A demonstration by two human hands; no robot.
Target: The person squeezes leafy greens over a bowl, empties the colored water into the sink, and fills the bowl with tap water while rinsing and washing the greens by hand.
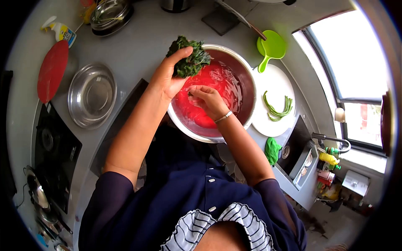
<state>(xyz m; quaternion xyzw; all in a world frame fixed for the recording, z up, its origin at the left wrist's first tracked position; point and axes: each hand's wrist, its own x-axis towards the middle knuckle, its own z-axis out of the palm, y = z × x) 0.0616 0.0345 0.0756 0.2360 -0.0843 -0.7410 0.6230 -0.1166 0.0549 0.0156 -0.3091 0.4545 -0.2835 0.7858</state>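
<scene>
A bunch of dark leafy greens [190, 58] is held in my left hand [171, 77], above the left rim of a large metal basin [248, 71]. Red liquid [213, 106] with a shiny, rippled surface fills the lower part of the basin. Over this liquid, my right hand [207, 98] has its thumb and fingers pinched together around a small dark piece [190, 94], perhaps a bit of leaf. The two hands are apart, with the right one lower and nearer to my body.
Right of the basin, a white plate [261, 115] bears several green beans [274, 112], with a green scoop [274, 45] behind it. A steel bowl [92, 96] and a black stove [52, 146] are at left. The sink [291, 146] and a green cloth [272, 150] are at right.
</scene>
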